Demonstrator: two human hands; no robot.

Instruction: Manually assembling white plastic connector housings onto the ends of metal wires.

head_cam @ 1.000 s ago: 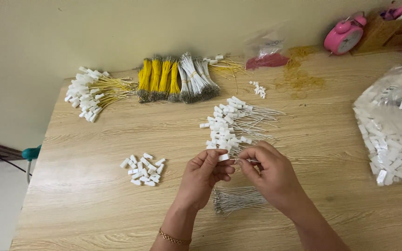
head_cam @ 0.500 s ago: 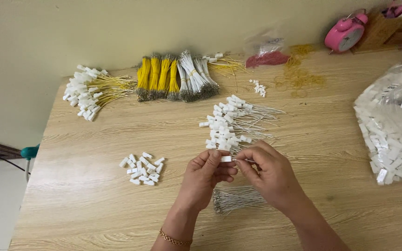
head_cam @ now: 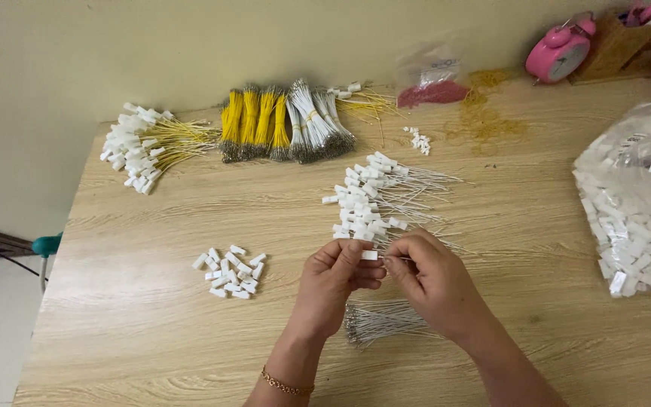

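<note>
I have a small white cap pinched in my left hand, fingertips closed on it, and a thin white wire gripped between thumb and forefinger of my right hand. The two meet in the gap between my hands, just above the counter. Whether the wire tip is already inside the cap I cannot tell; my fingers hide the joint.

The wire is fine and looks springy, so I judge it could bend or slip past the cap's opening if I push at a slant. The cap is tiny and smooth; a looser pinch and it may pop out and roll off among the others.

Right under my right hand lies a bundle of bare wires; my wrist could drag across it and scatter it. Just beyond my fingers sits the finished pile, close enough that a stray move could tangle it. To the left of my left hand are loose caps. Far to the right is a bag of caps, and at the far edge yellow bundles.
</note>
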